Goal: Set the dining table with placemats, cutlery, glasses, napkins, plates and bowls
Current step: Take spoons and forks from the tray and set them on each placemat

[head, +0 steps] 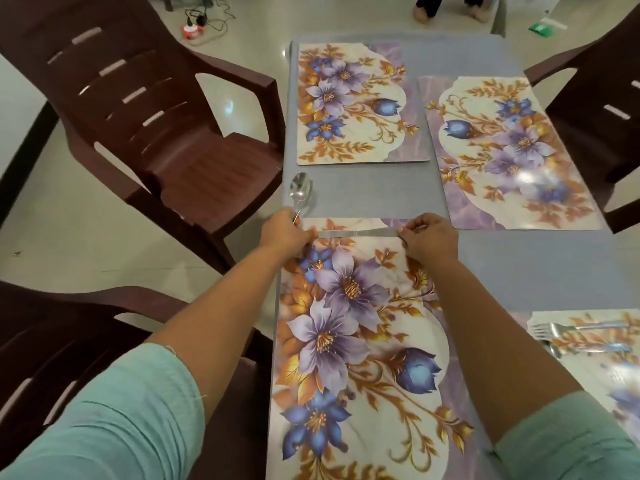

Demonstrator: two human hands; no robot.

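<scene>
Your left hand (284, 232) grips a shiny steel spoon (300, 192) and your right hand (427, 239) pinches a flat steel knife (360, 233) at the far edge of the glossy floral placemat (360, 341), where either piece could skid toward the grey tabletop (519, 271) edge.

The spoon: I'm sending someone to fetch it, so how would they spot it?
Start at the table's left edge, in the gap between the two left placemats. The spoon is there, its handle in the left hand. Its oval bowl differs from the flat knife beside it.
</scene>
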